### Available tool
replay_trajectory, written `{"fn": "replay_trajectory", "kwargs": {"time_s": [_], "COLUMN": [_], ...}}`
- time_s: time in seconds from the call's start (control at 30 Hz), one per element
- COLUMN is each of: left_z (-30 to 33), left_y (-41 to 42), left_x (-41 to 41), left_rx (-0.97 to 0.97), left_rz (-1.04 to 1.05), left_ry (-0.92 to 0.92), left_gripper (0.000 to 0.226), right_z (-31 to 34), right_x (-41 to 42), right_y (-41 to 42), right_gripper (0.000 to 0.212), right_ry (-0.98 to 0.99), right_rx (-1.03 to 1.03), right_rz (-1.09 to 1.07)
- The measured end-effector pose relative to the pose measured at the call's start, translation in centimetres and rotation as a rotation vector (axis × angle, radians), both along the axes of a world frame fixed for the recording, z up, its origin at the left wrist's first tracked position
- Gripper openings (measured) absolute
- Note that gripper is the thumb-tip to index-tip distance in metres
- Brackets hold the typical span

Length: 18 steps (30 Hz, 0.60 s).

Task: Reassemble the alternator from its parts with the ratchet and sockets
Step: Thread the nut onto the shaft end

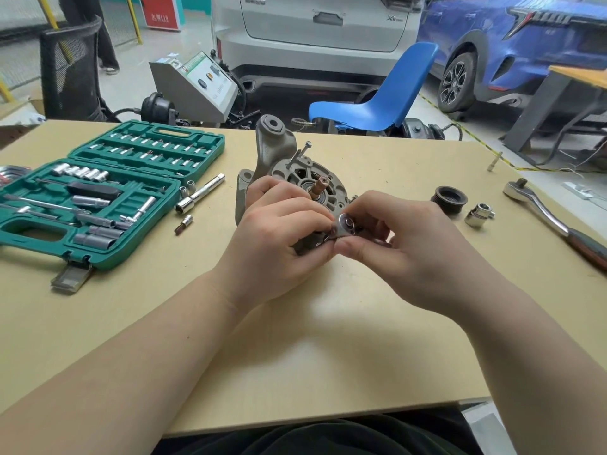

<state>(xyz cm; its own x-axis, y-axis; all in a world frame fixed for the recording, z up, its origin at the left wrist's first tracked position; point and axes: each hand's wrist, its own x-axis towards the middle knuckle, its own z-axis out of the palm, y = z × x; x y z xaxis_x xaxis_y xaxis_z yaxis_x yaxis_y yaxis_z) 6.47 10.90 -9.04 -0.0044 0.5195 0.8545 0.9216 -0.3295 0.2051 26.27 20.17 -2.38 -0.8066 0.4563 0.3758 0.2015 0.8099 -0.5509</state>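
The alternator (289,178) stands near the middle of the counter (328,356), a little toward the far edge, with its rotor shaft (318,187) pointing up and toward the viewer and one long bolt (298,154) sticking out of the housing at a slant. The left hand (279,238) curls against the near left side of the housing, its fingertips meeting the right hand's in front of the alternator. The right hand (404,244) pinches a small shiny ratchet head (343,226) between thumb and fingers, just at the alternator's near right rim; both hands have their fingers bent around this small tool, and which hand bears most of it cannot be told. At the left edge of the counter lies an open green socket case (98,192) with rows of sockets and bits inside. Just beside the case's right side lie an extension bar (200,193) and a small loose socket (184,223). To the right of the alternator sits the dark pulley (448,198), with a chrome socket (479,215) just beside it. Near the right edge lies a large ratchet (551,218), its handle running toward the near right. A single small bolt (494,161) stands near the far right corner.
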Motion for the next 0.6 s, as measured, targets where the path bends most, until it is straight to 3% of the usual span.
{"fn": "replay_trajectory", "kwargs": {"time_s": [0.37, 0.6], "left_z": [0.3, 0.4], "left_y": [-0.1, -0.4], "left_x": [0.6, 0.3], "left_rx": [0.009, -0.048], "left_rz": [0.026, -0.021], "left_ry": [-0.027, 0.009], "left_gripper": [0.022, 0.012], "right_z": [-1.4, 1.3], "right_x": [-0.3, -0.2], "right_y": [-1.9, -0.7], "right_gripper": [0.024, 0.016], "right_ry": [0.008, -0.170], "right_rx": [-0.062, 0.096], "right_rz": [-0.202, -0.035]}}
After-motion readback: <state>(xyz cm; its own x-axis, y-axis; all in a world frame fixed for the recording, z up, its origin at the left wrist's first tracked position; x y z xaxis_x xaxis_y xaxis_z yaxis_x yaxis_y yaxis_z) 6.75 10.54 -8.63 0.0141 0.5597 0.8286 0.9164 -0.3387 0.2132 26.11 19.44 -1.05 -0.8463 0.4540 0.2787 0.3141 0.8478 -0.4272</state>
